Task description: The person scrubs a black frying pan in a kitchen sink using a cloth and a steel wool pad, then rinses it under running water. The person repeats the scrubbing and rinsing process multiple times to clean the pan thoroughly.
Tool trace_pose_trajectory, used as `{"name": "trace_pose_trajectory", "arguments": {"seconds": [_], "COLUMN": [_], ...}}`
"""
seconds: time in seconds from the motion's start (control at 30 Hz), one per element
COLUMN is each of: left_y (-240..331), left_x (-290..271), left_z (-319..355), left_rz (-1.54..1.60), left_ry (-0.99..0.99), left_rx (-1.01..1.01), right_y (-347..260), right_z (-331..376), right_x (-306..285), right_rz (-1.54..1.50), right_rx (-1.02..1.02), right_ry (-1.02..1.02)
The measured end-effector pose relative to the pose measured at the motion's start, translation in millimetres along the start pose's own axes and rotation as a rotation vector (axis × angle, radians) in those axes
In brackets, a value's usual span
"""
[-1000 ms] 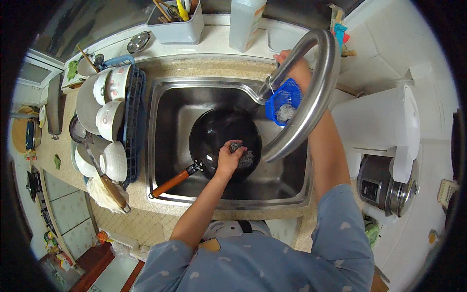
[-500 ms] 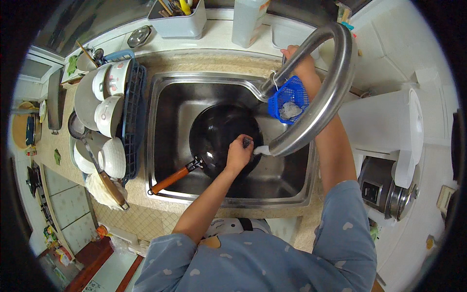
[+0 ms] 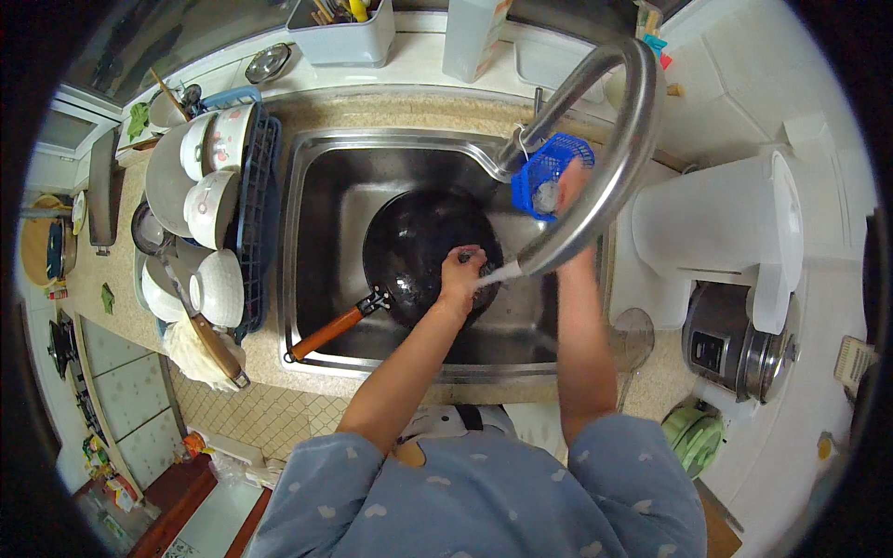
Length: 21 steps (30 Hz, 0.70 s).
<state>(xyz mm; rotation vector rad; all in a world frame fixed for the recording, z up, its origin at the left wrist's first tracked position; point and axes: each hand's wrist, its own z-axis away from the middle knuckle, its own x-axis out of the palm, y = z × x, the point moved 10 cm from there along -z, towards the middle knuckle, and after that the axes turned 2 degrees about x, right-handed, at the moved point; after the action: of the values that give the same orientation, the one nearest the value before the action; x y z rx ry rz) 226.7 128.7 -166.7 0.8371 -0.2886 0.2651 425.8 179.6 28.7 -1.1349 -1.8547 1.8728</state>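
Observation:
A black wok (image 3: 409,237) with an orange-brown wooden handle (image 3: 327,335) lies in the steel sink (image 3: 326,177). My left hand (image 3: 460,272) is over the wok's right part, its fingers closed around a small dark thing that I cannot make out. Beside it, water runs from the curved steel faucet (image 3: 642,130). My right hand (image 3: 570,189) is at the blue mesh basket (image 3: 549,158) hanging by the faucet base; motion blur and the faucet hide its fingers. A pale, crumpled clump (image 3: 545,196) sits in that basket.
On the left stands a blue dish rack (image 3: 256,232) with several bowls. A ladle (image 3: 200,325) rests against them, above a cloth (image 3: 191,358). Right of the sink are a white bin (image 3: 707,223) and a dark cooker (image 3: 716,339). A utensil box (image 3: 344,42) stands behind.
My right hand has come from the faucet lever, behind the basket, down to the basket. Water now shows as a longer stream. My left hand stays at the wok, slightly raised.

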Motion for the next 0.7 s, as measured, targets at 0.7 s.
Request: {"name": "trace_pose_trajectory", "arguments": {"seconds": [0.7], "left_y": [94.2], "left_x": [-172.9], "left_z": [30.8], "left_rz": [0.319], "left_ry": [0.409], "left_rx": [0.301], "right_y": [102.7], "right_z": [216.9], "right_x": [166.1], "right_rz": [-0.446], "right_rx": [1.249], "right_ry": [-1.071]}}
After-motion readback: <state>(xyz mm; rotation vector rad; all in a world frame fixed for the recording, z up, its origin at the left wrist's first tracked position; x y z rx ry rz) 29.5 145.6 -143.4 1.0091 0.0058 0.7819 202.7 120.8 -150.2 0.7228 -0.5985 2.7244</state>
